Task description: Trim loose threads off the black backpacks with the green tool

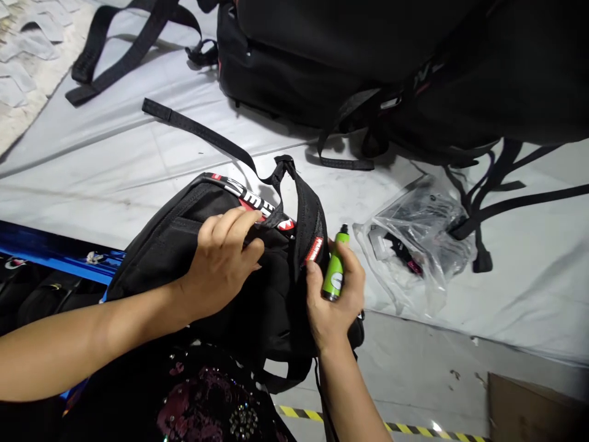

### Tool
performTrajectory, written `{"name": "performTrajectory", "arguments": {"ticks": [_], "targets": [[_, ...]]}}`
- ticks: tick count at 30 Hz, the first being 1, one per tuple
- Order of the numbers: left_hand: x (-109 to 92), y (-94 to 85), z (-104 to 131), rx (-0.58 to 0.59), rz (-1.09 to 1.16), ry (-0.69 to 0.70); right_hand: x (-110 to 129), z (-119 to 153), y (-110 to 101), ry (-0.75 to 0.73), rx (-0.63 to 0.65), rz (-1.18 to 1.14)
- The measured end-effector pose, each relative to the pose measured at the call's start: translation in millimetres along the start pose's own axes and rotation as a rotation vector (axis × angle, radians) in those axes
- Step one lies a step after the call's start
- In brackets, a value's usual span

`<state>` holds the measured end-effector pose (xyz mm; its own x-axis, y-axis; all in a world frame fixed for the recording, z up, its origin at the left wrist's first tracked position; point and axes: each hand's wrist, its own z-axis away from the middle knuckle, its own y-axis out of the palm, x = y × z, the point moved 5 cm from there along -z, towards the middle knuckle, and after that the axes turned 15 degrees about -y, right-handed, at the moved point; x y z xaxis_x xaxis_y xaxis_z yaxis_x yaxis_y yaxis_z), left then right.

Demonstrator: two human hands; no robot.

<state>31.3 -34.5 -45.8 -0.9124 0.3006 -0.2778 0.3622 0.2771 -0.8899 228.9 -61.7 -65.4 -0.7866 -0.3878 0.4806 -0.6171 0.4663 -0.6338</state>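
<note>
A black backpack [257, 313] lies tilted across my lap and the table's edge, with white and red lettering on its printed edging [251, 197]. My left hand [227, 255] is closed, its curled fingers gripping the backpack at this edging. My right hand [338, 301] wraps round a stubby green tube [334, 270] with a black tip, which looks like a marker, held upright. The right thumb touches the padded shoulder strap [308, 215] near a red label [315, 250]. A loose webbing strap [202, 132] trails from the backpack onto the white table covering.
More black backpacks [294, 61] stand along the far side, straps hanging down. A clear plastic bag [418, 245] with small dark parts lies to the right. Pale fabric pieces [32, 49] are at the upper left. A cardboard box [529, 408] and striped floor tape [414, 431] appear below.
</note>
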Motion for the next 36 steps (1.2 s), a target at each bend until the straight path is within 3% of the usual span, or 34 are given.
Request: {"name": "performTrajectory", "arguments": {"ticks": [3,5,6,8,10,12,14,16,18,22,24,27,29,32,35,36], "targets": [[-0.6,-0.7,6.2,-0.083,0.096,-0.005,25.3,-5.1,-22.0,-0.011,-0.17,-0.104],[-0.3,-1.9,9.5,-0.136,0.142,0.0,41.0,-6.6,-30.4,0.002,-0.194,-0.267],[0.1,-2.5,10.6,-0.159,0.157,0.001,45.8,-6.7,-28.8,0.045,-0.13,-0.379],[0.7,-2.5,11.9,-0.166,0.164,0.004,49.5,-3.6,-16.1,0.177,0.117,-0.566],[2.1,-1.7,12.6,-0.14,0.148,0.004,43.6,-0.2,-6.0,0.292,0.28,-0.612],[3.5,-2.1,12.9,-0.115,0.125,0.02,30.5,-5.8,-9.6,0.317,0.164,-0.538],[2.8,-3.4,11.2,-0.094,0.095,0.072,19.9,-15.1,-24.0,0.285,-0.128,-0.433],[-1.6,-2.5,5.9,-0.032,0.064,0.147,18.3,-20.2,-32.6,0.275,-0.313,-0.401],[-7.7,2.2,-3.2,0.087,0.041,0.174,23.7,-19.9,-26.9,0.329,-0.308,-0.477],[-18.5,12.5,-18.1,0.32,0.066,0.131,40.2,-3.2,4.5,0.462,-0.121,-0.691],[-19.9,10.5,-18.1,0.302,0.11,0.132,40.1,4.6,8.2,0.457,-0.174,-0.71],[-13.9,2.6,-9.5,0.131,0.092,0.11,35.7,6.4,-10.2,0.314,-0.36,-0.542],[-8.5,0.1,-2.8,0.051,0.063,0.061,37.2,5.6,-23.0,0.244,-0.413,-0.459],[-6.3,0.9,0.7,0.042,0.041,0.015,45.3,8.8,-21.8,0.267,-0.32,-0.579],[-8.6,3.2,-2.0,0.112,0.005,0.027,51.5,18.9,0.6,0.38,-0.037,-0.782],[-8.9,3.1,-2.7,0.127,0.014,0.031,49.4,21.6,5.3,0.414,0.004,-0.806]]}}
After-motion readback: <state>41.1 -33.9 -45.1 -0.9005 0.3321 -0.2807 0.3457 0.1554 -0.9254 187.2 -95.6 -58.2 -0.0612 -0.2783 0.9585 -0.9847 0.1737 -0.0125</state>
